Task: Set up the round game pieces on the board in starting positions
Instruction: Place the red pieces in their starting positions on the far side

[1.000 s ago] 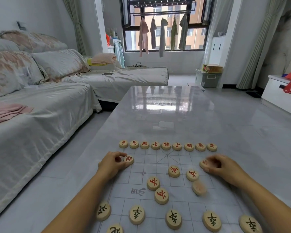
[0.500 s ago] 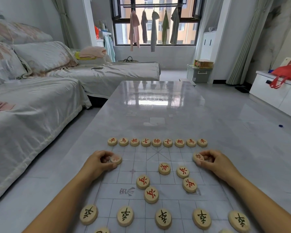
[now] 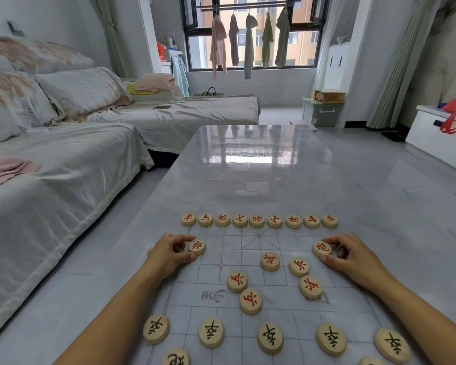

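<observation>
I see my left hand (image 3: 169,255) pinching the left cannon piece (image 3: 197,246), my right hand (image 3: 353,256) pinching the right cannon piece (image 3: 322,248), and red soldiers (image 3: 270,261) scattered across the board (image 3: 232,248) between them.

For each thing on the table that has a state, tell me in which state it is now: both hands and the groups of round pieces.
left hand: pinches the left red piece.
right hand: pinches the right red piece.
far red row: nine pieces lined up, face up.
middle red pieces: five, scattered, not lined up.
black row: five pieces lined up, spaced apart.
</observation>
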A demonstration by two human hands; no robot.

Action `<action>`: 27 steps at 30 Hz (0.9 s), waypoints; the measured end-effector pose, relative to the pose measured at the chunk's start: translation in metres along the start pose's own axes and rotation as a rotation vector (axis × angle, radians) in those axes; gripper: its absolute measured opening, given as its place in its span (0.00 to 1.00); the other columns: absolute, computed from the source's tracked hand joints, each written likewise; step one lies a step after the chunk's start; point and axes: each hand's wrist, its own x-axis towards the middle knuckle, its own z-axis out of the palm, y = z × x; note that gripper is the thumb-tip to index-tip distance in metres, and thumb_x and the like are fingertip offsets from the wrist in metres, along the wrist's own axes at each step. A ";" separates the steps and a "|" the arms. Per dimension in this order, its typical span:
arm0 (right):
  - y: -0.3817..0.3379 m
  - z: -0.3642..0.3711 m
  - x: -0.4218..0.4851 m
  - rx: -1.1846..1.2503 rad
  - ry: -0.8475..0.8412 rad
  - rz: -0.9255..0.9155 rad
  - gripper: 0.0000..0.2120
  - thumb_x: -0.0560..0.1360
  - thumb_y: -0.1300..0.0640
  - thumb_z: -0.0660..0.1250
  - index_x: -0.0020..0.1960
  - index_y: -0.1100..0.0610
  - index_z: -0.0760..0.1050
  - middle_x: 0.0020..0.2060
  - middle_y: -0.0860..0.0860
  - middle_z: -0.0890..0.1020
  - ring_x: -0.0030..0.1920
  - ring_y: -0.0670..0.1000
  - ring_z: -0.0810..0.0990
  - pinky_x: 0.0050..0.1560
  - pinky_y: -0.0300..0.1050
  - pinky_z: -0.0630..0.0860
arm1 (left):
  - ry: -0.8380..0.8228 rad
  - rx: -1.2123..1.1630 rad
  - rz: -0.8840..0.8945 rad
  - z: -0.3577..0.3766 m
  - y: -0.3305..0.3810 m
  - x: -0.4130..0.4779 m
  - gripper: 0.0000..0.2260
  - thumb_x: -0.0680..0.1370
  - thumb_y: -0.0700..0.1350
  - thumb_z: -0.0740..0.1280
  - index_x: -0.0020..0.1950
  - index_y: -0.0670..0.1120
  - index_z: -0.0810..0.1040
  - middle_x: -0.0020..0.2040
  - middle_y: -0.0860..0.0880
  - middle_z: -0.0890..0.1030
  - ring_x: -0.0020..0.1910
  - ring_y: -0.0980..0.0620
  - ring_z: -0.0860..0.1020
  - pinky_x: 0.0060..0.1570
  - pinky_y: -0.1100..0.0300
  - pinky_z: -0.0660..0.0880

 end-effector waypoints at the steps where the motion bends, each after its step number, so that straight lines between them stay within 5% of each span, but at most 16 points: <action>1: 0.000 0.000 0.000 -0.003 -0.001 0.000 0.16 0.68 0.53 0.74 0.53 0.49 0.76 0.42 0.42 0.72 0.40 0.43 0.74 0.37 0.34 0.66 | 0.001 0.000 -0.002 0.000 0.000 0.000 0.18 0.72 0.43 0.71 0.61 0.51 0.76 0.49 0.48 0.70 0.49 0.50 0.71 0.56 0.54 0.71; 13: -0.002 0.000 -0.001 -0.015 0.011 0.007 0.16 0.68 0.53 0.74 0.55 0.51 0.76 0.43 0.41 0.72 0.40 0.44 0.73 0.36 0.34 0.66 | 0.120 0.150 -0.055 0.008 0.009 0.001 0.16 0.66 0.52 0.76 0.48 0.51 0.73 0.48 0.50 0.74 0.48 0.50 0.74 0.53 0.51 0.71; 18: -0.004 0.000 -0.001 -0.024 0.015 0.004 0.16 0.68 0.53 0.73 0.55 0.51 0.76 0.43 0.41 0.72 0.40 0.44 0.73 0.35 0.35 0.66 | -0.107 0.153 0.052 -0.005 0.007 0.005 0.22 0.73 0.47 0.70 0.65 0.56 0.69 0.55 0.48 0.71 0.51 0.52 0.72 0.58 0.56 0.71; 21: -0.005 0.000 -0.002 -0.024 0.019 0.005 0.16 0.68 0.52 0.73 0.54 0.51 0.76 0.43 0.42 0.73 0.39 0.44 0.73 0.35 0.35 0.65 | -0.128 0.183 0.125 -0.005 0.008 0.004 0.16 0.74 0.44 0.69 0.61 0.52 0.74 0.56 0.48 0.73 0.46 0.56 0.72 0.49 0.65 0.70; 24: -0.006 -0.001 -0.003 -0.025 0.018 0.007 0.15 0.69 0.52 0.73 0.54 0.51 0.76 0.43 0.43 0.73 0.39 0.45 0.73 0.35 0.35 0.66 | 0.011 0.188 0.053 0.005 0.012 0.002 0.15 0.70 0.50 0.72 0.53 0.50 0.72 0.47 0.50 0.74 0.41 0.55 0.72 0.40 0.63 0.69; 27: -0.006 0.000 -0.003 -0.028 0.014 0.007 0.15 0.69 0.52 0.72 0.54 0.51 0.75 0.43 0.43 0.72 0.39 0.45 0.73 0.35 0.35 0.66 | -0.026 0.227 0.061 0.006 0.011 0.002 0.20 0.70 0.52 0.72 0.58 0.52 0.69 0.45 0.51 0.73 0.43 0.53 0.71 0.47 0.57 0.71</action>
